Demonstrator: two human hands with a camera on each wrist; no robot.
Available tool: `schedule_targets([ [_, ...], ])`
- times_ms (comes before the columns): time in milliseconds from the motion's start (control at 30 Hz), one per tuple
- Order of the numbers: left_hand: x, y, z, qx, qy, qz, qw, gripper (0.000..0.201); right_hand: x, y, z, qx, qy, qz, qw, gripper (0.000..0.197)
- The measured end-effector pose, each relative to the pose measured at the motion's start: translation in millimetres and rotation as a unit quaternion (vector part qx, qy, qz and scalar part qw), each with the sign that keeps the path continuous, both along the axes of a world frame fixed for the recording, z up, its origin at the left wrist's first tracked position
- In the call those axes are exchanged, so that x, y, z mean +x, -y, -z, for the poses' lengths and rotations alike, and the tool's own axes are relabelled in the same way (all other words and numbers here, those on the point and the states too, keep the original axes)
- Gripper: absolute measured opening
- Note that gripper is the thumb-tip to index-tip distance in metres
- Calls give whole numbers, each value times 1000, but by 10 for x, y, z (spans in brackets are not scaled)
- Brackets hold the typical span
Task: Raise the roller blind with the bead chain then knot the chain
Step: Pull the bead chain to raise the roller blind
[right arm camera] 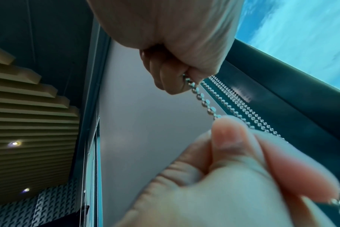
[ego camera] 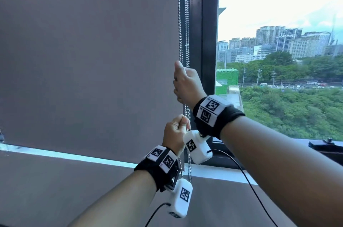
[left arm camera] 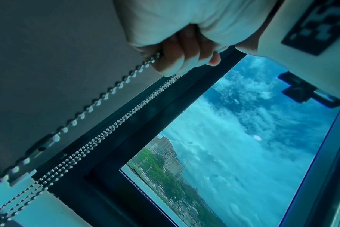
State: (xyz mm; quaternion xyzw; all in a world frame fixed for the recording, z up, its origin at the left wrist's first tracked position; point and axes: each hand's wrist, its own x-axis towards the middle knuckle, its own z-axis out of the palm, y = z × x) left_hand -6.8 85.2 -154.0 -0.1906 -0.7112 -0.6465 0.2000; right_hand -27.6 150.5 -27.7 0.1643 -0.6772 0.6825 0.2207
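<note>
The grey roller blind [ego camera: 92, 59] hangs down over the left pane, its bottom edge just above the sill. A metal bead chain [ego camera: 179, 22] runs down its right side in several strands. My right hand [ego camera: 185, 83] grips one strand in a fist at mid height. My left hand [ego camera: 176, 130] holds the same strand just below it. In the right wrist view the right hand [right arm camera: 175, 69] closes on the chain [right arm camera: 202, 98], which runs down into the left hand [right arm camera: 233, 161]. Seen from the left wrist, the left hand [left arm camera: 177, 61] curls round the chain [left arm camera: 107, 95].
A dark window frame [ego camera: 207, 41] stands right of the chain, with uncovered glass beyond showing city and trees. The pale sill [ego camera: 213, 171] runs below. Loose chain strands [left arm camera: 126, 113] hang beside the held one. A black window handle [ego camera: 326, 145] sits at the far right.
</note>
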Motion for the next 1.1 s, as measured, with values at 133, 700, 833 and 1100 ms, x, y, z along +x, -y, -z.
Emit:
schedule_targets([
  [133,80,42,-60,-14,20,25,999,50,20,-16,27,-12,-26,0,1000,48],
  [700,30,70,-893,35,23,53,998,54,144,-204,380,30,-96,3,995,54],
  [833,47,-17,-1210,72,6,81,994,52,182,-170,611,51,-86,51,994,50],
  [1100,103,-223,-1677,162,26,119,979,38,328,-191,1016,-5,43,-46,998,45],
])
